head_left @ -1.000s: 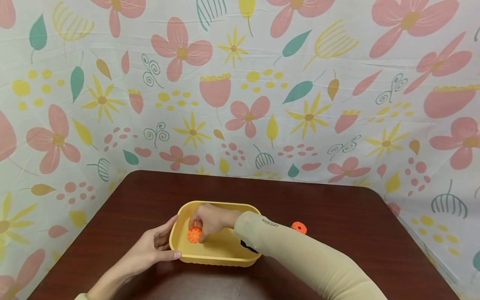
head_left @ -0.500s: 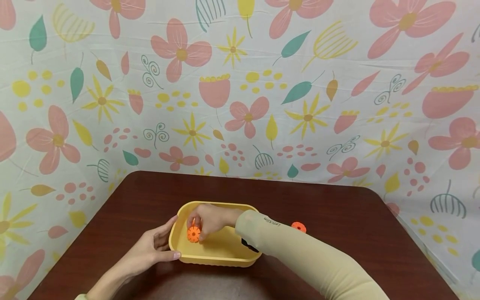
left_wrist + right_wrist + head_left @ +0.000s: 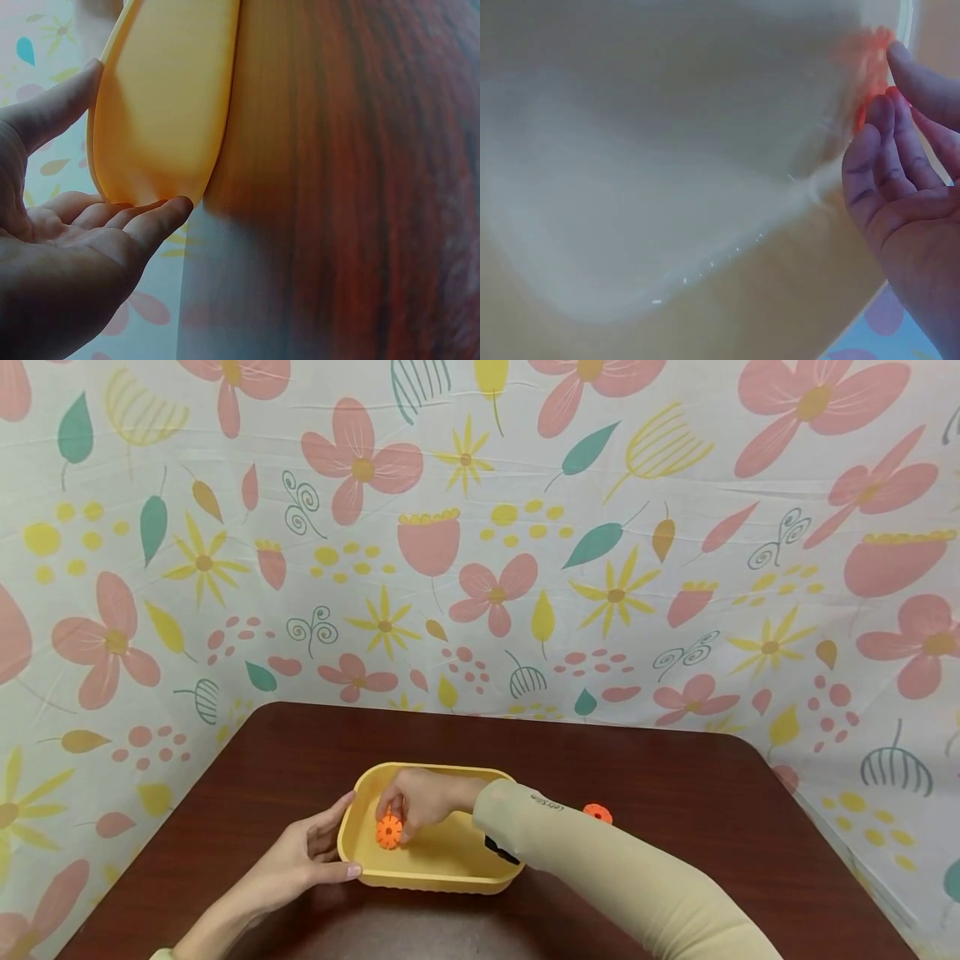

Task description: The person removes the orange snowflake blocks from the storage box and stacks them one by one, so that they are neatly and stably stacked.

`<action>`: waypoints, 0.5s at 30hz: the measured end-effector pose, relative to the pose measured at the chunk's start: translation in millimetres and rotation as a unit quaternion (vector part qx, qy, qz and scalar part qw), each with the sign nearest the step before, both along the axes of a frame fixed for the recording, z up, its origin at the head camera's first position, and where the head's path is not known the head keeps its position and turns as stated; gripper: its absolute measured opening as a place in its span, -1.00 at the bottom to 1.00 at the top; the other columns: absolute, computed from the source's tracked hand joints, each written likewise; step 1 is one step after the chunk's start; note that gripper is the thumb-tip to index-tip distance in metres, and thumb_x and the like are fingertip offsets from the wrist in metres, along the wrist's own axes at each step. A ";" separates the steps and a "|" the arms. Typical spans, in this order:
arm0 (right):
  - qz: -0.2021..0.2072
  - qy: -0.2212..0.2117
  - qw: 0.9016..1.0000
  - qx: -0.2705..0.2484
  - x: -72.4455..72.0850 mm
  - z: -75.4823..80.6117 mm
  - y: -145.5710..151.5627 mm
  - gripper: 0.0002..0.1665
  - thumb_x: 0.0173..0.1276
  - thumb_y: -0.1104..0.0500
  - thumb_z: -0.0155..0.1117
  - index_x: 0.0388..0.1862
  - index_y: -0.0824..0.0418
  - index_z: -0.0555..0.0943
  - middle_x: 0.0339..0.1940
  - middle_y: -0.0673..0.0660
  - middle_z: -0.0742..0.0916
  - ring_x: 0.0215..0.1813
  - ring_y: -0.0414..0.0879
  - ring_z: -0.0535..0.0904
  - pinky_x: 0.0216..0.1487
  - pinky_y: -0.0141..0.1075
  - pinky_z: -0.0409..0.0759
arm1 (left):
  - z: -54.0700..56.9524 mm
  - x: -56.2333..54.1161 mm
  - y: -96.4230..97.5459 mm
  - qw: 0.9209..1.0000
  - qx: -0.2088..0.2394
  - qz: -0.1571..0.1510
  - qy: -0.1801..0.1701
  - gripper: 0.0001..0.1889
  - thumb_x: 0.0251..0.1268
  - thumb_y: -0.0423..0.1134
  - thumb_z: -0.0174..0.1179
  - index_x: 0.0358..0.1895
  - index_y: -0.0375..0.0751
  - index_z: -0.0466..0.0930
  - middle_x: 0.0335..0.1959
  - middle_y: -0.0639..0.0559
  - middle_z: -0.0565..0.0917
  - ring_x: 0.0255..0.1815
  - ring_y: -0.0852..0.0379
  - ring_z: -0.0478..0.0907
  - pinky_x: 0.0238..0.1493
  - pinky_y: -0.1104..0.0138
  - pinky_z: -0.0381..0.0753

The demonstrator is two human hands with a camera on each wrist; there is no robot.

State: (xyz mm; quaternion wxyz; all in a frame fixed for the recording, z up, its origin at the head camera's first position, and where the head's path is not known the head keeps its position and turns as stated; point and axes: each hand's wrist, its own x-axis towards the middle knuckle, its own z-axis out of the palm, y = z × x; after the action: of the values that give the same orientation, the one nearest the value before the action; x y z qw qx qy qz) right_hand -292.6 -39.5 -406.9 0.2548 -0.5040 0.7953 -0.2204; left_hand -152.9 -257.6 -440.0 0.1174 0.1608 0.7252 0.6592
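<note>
A yellow tub (image 3: 450,862) with rounded corners sits on the table. At its left end my left hand (image 3: 303,856) holds it, thumb on the near corner and fingers along the end wall; the left wrist view shows thumb and fingers touching the tub (image 3: 161,97). Inside the tub, my right hand (image 3: 426,797) pinches an orange notched disc (image 3: 388,832) near the left end. That disc stands tilted, its round face turned toward the head camera. In the right wrist view the orange disc (image 3: 874,67) is blurred and partly hidden by the fingers.
A second orange notched disc (image 3: 597,813) lies on the dark brown table (image 3: 660,777) to the right of the tub, just beyond the right sleeve (image 3: 600,860). A flower-printed cloth (image 3: 495,635) hangs behind the table. My right forearm crosses the tub's right end.
The pinched orange disc has tipped so its round face shows more fully. My right hand has shifted only slightly within the tub; the left hand keeps its place.
</note>
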 end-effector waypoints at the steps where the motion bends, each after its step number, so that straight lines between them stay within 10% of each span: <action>1: -0.002 0.001 1.000 -0.001 -0.2 0.9 0.9 -0.55 0.14 0.42 0.66 0.04 0.31 0.78 -0.36 0.00 0.74 -0.34 -0.30 0.56 -0.24 -0.52 0.56 | 0.1 0.0 0.1 1.000 0.001 -0.001 0.000 0.06 0.31 -0.45 0.43 0.69 -0.45 -0.15 0.67 -0.41 -0.07 0.59 -0.38 0.04 0.36 0.23 0.47; 15: -0.036 0.011 0.998 -0.041 5.9 23.8 23.0 -0.55 0.07 0.30 0.76 -0.02 0.21 0.83 -0.37 -0.04 0.75 -0.47 -0.25 0.52 -0.37 -0.46 0.55 | 0.4 0.7 -0.3 1.000 -0.001 -0.003 -0.003 0.06 0.33 -0.40 0.44 0.69 -0.43 -0.17 0.67 -0.42 -0.04 0.59 -0.37 0.09 0.33 0.30 0.50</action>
State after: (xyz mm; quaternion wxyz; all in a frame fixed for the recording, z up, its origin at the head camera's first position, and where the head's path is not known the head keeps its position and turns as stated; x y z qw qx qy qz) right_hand -286.6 -16.5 -383.1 0.2175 -0.4877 0.8058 -0.2559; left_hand -152.3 -257.9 -439.5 0.1218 0.1609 0.7248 0.6587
